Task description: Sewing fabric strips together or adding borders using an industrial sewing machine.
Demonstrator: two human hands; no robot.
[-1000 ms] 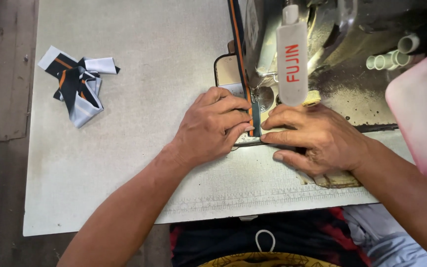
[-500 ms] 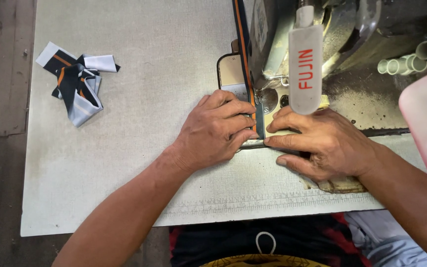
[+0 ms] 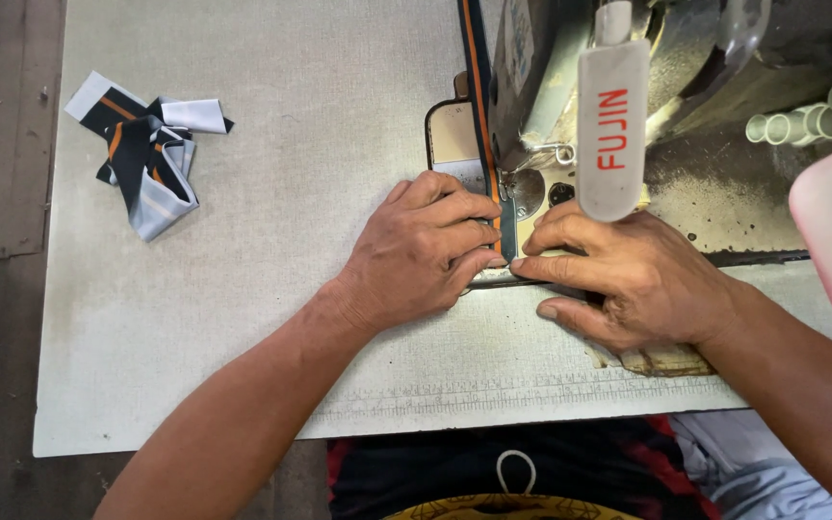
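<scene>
Left hand [image 3: 426, 250] palm-down, fingers pressing striped strip [image 3: 479, 87], right hand [image 3: 628, 279] flat beside it, fingertips together.

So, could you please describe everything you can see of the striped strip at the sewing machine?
The striped strip is a narrow, woven-looking band, dark with an orange line along its length. It lies flat on the table, running from the far edge toward the person and along the left side of the sewing machine. The left hand and right hand press its near end from either side.
</scene>
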